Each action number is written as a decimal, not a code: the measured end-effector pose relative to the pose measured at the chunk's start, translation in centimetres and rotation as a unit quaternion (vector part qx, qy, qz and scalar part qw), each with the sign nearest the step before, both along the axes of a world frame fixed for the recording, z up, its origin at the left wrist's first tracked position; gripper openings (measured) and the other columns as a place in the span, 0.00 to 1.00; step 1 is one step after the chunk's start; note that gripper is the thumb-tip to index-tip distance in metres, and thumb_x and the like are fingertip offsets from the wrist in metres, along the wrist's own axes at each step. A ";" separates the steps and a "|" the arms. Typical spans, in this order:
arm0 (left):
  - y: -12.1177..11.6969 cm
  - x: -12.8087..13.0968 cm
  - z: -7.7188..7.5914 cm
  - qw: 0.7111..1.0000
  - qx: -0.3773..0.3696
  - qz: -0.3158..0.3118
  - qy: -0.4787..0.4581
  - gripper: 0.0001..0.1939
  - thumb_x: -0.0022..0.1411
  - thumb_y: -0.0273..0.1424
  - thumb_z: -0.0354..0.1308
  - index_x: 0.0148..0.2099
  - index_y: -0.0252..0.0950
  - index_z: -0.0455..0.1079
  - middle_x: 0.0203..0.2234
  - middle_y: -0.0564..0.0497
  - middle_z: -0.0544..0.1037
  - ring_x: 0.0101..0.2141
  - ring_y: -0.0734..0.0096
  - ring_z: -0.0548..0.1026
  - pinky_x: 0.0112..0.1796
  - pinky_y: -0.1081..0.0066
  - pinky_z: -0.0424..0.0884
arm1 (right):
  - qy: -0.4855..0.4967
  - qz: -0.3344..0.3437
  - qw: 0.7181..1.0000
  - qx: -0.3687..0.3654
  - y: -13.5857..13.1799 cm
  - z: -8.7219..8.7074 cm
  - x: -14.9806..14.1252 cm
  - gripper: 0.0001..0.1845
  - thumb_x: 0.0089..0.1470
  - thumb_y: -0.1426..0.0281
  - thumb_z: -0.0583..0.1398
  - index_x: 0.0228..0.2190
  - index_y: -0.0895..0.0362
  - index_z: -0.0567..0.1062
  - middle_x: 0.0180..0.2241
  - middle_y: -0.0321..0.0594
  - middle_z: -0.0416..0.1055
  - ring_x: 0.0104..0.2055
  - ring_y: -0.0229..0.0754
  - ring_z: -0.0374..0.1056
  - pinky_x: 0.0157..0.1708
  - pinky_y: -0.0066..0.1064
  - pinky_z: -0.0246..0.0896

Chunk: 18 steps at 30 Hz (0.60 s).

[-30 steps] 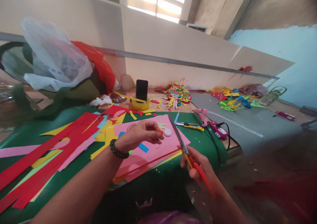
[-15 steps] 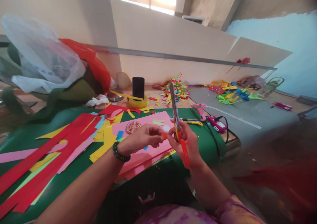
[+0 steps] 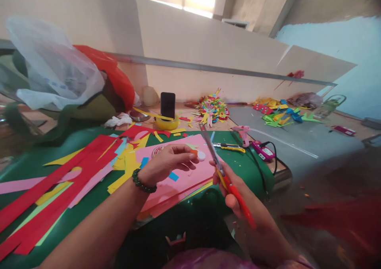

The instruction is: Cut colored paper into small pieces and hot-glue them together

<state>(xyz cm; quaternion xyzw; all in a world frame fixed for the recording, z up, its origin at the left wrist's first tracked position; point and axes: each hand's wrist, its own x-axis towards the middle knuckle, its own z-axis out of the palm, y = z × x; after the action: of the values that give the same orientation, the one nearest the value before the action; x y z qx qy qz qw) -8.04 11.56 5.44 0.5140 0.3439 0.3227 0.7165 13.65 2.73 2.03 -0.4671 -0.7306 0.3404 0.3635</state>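
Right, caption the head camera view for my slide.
Left hand pinching a small orange piece, right hand holding red-handled scissors, near pink paper.

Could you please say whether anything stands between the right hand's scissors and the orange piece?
Nothing visible separates the left hand, holding the orange piece, from the scissors; the white disc seemingly lies lower, on pink paper.

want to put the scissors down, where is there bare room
Green mat: mostly bare below the cutter, between pink paper and purple box. Grey board: bare in front of the cut shapes. Crowded: the mat's left, under red strips and yellow paper.
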 end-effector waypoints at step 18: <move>0.1 0.1 0.0 1.000 -0.009 0.003 -0.026 0.18 0.41 0.39 0.75 0.29 0.33 0.75 0.25 0.51 0.80 0.26 0.73 0.78 0.30 0.76 0.72 | -0.036 0.037 0.998 -0.022 -0.9 -1.1 -0.5 0.54 0.42 0.29 0.43 0.50 0.60 0.66 0.26 0.31 0.57 0.24 0.35 0.48 0.23 0.29 0.47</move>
<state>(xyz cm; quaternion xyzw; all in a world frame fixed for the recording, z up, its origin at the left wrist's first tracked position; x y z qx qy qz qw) -7.91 11.65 5.43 0.4981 0.3294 0.3347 0.7289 13.10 1.86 0.93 -0.4596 -0.7520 0.3528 0.3142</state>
